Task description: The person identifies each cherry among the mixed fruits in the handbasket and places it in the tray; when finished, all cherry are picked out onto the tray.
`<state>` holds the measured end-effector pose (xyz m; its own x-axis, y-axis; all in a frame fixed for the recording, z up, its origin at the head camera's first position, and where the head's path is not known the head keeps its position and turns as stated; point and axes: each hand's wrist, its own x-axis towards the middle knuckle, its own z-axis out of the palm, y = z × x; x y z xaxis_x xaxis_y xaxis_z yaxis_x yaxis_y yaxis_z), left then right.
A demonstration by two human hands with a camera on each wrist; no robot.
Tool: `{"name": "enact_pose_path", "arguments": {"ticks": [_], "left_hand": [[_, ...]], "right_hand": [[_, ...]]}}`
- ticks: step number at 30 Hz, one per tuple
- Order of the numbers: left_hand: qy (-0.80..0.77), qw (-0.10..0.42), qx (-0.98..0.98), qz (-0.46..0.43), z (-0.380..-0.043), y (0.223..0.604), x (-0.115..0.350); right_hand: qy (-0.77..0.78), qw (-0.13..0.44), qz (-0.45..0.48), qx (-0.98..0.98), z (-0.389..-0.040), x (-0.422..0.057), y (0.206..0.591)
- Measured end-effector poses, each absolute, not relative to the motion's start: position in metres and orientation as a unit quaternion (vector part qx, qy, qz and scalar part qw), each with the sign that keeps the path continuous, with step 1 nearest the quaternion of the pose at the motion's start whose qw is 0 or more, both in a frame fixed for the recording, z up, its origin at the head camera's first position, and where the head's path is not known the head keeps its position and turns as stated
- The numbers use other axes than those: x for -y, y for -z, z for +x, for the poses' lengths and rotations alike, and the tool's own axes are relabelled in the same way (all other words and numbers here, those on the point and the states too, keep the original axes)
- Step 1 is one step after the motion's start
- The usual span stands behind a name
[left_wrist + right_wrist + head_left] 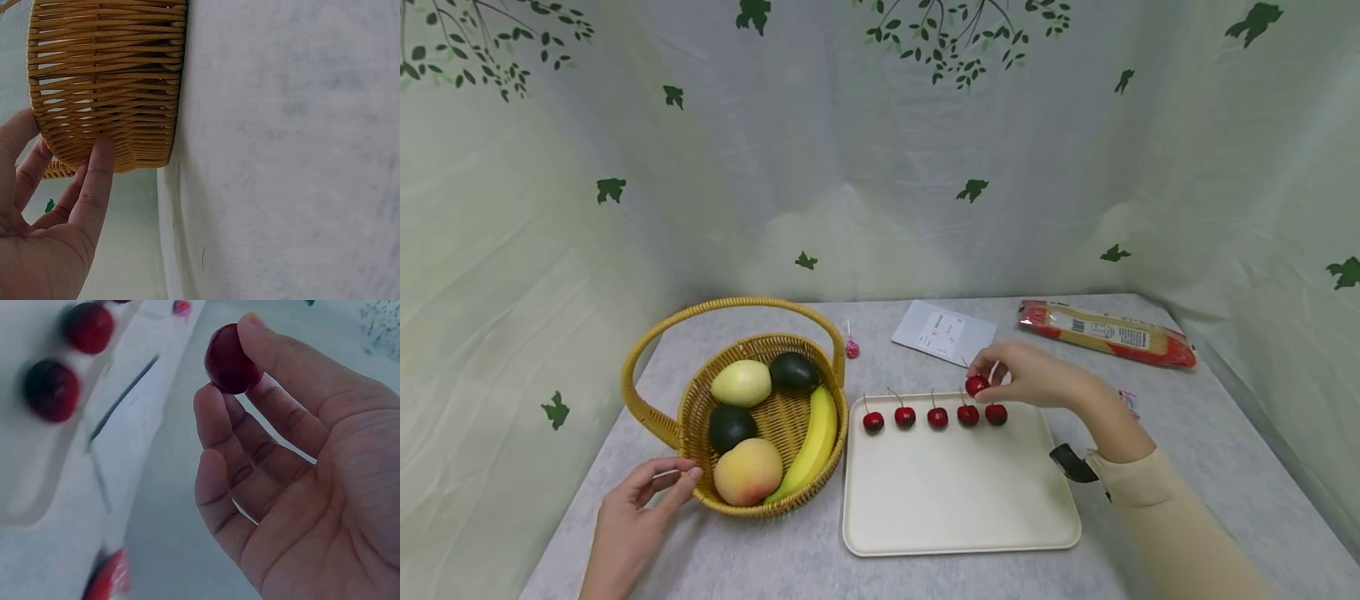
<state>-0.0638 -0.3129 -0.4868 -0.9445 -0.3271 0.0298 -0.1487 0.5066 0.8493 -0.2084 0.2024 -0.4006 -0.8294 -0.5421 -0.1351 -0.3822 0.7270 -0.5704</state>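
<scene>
In the head view my right hand (pixel 1026 373) is raised over the far edge of a cream tray (pixel 962 500). Thumb and fingertips pinch a dark red cherry (pixel 232 359), shown close up in the right wrist view. Beneath the hand, several stemmed cherries (pixel 937 418) form a row along the tray's far side. My left hand (pixel 636 512) is at the near left rim of a wicker basket (pixel 112 81). Its thumb lies against the woven outer wall, and its other fingertips meet the rim. Inside the basket are a peach (pixel 747 472), a banana (pixel 812 442), a pale yellow fruit (pixel 741 383) and two dark green fruits (pixel 793 372).
The basket's tall handle (pixel 737 302) arches over its far left side. Behind the tray lie a pale printed booklet (pixel 943 332) and a red and yellow packet (pixel 1108 335). A small wrapped lollipop (pixel 852 347) is beside the basket. Another colourful wrapper (pixel 1130 404) is partly behind the right forearm.
</scene>
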Motion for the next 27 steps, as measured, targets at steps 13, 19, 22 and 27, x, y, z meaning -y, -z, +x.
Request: {"name": "enact_pose_path", "arguments": {"ticks": [13, 19, 22, 27], "left_hand": [[0.478, 0.096, 0.862, 0.138, -0.062, 0.489, 0.314], [0.485, 0.093, 0.857, 0.144, -0.062, 0.49, 0.315], [0.487, 0.092, 0.856, 0.148, -0.061, 0.49, 0.314], [0.486, 0.095, 0.855, 0.151, -0.059, 0.49, 0.314]], "right_hand": [[0.281, 0.155, -0.18, -0.93, -0.204, -0.248, 0.443], [0.287, 0.156, -0.17, -0.93, -0.203, -0.253, 0.456], [0.29, 0.159, -0.162, -0.93, -0.203, -0.254, 0.46], [0.289, 0.17, -0.149, -0.93, -0.202, -0.254, 0.463]]}}
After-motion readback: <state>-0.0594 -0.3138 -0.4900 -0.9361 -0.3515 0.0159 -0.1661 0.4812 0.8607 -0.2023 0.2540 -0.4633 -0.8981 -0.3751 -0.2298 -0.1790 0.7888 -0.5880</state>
